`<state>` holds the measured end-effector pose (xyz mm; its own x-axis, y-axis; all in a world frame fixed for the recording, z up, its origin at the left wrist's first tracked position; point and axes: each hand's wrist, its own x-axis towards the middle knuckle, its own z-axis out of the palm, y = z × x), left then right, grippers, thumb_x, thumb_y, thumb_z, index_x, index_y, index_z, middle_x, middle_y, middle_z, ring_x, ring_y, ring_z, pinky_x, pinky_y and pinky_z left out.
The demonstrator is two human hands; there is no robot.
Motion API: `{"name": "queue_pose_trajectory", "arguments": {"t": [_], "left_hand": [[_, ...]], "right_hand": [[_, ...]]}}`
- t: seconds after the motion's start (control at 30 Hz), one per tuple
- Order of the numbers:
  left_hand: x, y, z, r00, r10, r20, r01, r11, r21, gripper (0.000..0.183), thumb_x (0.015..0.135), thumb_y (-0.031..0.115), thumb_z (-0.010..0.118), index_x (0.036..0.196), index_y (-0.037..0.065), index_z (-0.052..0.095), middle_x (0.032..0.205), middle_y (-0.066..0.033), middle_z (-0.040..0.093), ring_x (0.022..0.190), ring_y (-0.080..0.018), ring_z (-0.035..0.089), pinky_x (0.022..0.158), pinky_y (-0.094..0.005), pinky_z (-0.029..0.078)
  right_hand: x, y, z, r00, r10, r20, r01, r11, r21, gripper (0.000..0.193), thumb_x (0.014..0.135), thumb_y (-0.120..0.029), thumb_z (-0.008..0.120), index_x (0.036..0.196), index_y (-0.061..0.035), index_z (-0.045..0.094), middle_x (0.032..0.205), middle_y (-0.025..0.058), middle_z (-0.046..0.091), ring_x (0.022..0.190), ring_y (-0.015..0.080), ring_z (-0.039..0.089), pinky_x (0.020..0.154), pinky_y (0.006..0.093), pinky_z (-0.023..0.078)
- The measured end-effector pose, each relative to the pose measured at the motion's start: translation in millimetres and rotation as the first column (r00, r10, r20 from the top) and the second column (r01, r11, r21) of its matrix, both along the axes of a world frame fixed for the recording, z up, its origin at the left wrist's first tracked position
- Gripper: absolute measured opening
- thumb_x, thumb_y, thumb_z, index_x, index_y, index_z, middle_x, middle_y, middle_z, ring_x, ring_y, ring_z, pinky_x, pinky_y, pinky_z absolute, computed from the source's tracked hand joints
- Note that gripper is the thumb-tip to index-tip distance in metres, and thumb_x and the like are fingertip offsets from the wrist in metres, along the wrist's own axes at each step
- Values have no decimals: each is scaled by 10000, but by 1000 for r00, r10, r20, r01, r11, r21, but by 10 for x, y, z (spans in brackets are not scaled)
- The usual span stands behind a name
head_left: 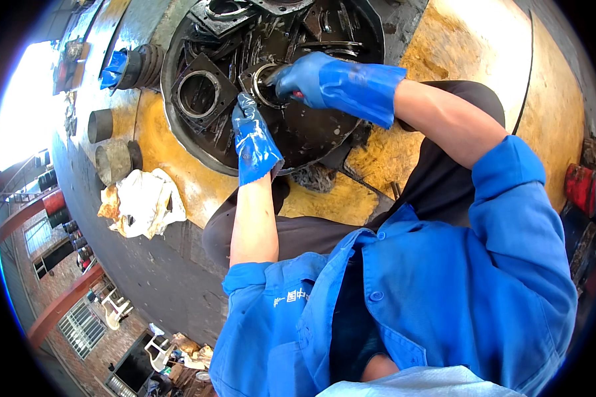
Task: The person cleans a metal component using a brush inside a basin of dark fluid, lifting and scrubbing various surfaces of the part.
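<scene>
A wide dark round pan (202, 156) holds oily liquid and several greasy metal parts. Over its near part, a square metal flange (247, 81) with a bright ring sits between my hands. My left hand (253, 135), in a blue rubber glove, has its fingers closed at the flange's near corner. My right hand (306, 81), in a matching glove, is closed at the ring's right side. A small red bit (298, 95) shows under its fingers; what it belongs to is hidden. Beside the left hand lies a second square flange (226, 94) with a round opening.
Left of the pan are a stack of dark rings (151, 66) with blue material in it, short metal sleeves (112, 163) and a crumpled white rag (151, 204). Stained yellow boards (371, 169) lie under and around the pan. My bent legs (437, 172) flank its near side.
</scene>
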<state>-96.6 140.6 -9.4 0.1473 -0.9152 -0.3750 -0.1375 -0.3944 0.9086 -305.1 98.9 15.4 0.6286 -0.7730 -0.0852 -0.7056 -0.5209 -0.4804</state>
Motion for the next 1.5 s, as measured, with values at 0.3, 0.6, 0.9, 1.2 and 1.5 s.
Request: {"name": "queue_pose_trajectory", "arguments": {"t": [0.3, 0.6, 0.9, 1.2, 1.5], "left_hand": [[100, 63, 427, 957, -172, 234, 185, 982, -32, 584, 1108, 487, 415, 1382, 0, 583, 1271, -130, 664, 1068, -231, 619, 962, -342, 495], [501, 33, 105, 652, -225, 724, 483, 859, -169, 552, 1110, 438, 414, 1418, 2, 558, 1330, -194, 638, 1187, -313, 596, 1038, -381, 460], [-92, -75, 313, 974, -144, 176, 143, 990, 15, 522, 1124, 385, 408, 1340, -49, 602, 1205, -196, 701, 1076, -311, 656, 959, -389, 502], [-285, 48, 603, 975, -7, 220, 46, 984, -172, 431, 1084, 333, 550, 1374, 18, 593, 1156, -101, 699, 996, -232, 621, 1009, -346, 455], [144, -45, 489, 974, -129, 185, 164, 968, -191, 435, 1084, 332, 545, 1388, 23, 579, 1193, -101, 686, 1040, -233, 611, 1029, -352, 444]], "right_hand": [[88, 30, 100, 778, -177, 603, 193, 980, 40, 237, 909, -126, 725, 1143, -151, 752, 1155, 79, 757, 1046, 267, 735, 934, 375, 591], [30, 422, 5, 839, 52, 541, -79, 997, 27, 240, 866, -75, 710, 1094, -141, 736, 1179, 97, 739, 1043, 337, 710, 888, 436, 582], [-375, 286, 68, 900, 98, 425, -203, 956, 211, 212, 875, -31, 692, 1075, -79, 742, 1240, 108, 728, 1166, 315, 683, 988, 412, 562], [-425, 67, 106, 797, -223, 561, 132, 971, 200, 245, 940, -95, 706, 1177, -134, 755, 1120, 75, 766, 983, 195, 730, 895, 334, 587], [-324, -102, -28, 454, -723, 520, 320, 678, 662, 273, 975, -267, 705, 1210, -139, 760, 1081, 61, 778, 901, 163, 739, 835, 326, 611]]}}
